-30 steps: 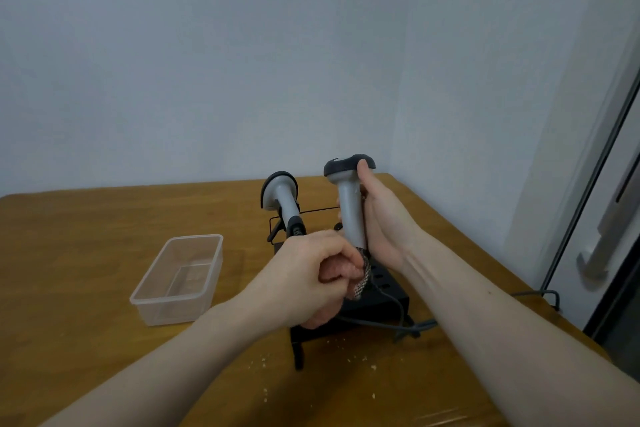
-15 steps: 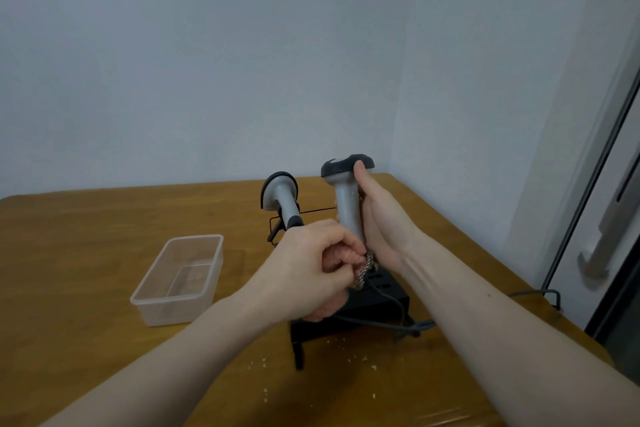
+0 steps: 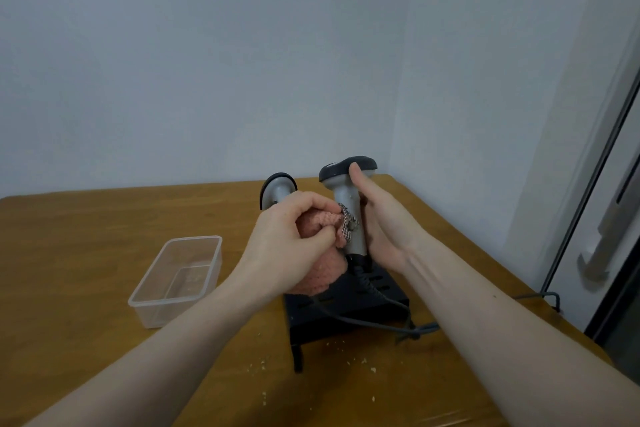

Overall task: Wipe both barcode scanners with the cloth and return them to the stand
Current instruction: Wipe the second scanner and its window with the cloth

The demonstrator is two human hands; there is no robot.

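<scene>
We see a wooden desk (image 3: pixel 86 253) set in a corner of pale walls, with a dark door frame cut off at the right edge. Nearest us, pale crumbs (image 3: pixel 363 362) dot the lower centre. Just beyond them sits the black stand (image 3: pixel 346 308), a grey cable (image 3: pixel 381 322) trailing off it to the right. To the left of centre lies a clear plastic tub (image 3: pixel 176 279). Above the stand, our left hand (image 3: pixel 291 239) clenches a pink cloth (image 3: pixel 322 270) and presses it to the handle of the grey scanner (image 3: pixel 349 204). Our right hand (image 3: pixel 381 225) holds that scanner upright, thumb up by its dark head; the other fingers are hidden behind it. The second scanner (image 3: pixel 277 189) peeks out behind the left hand, its lower part covered. We can read no brand or writing anywhere.
</scene>
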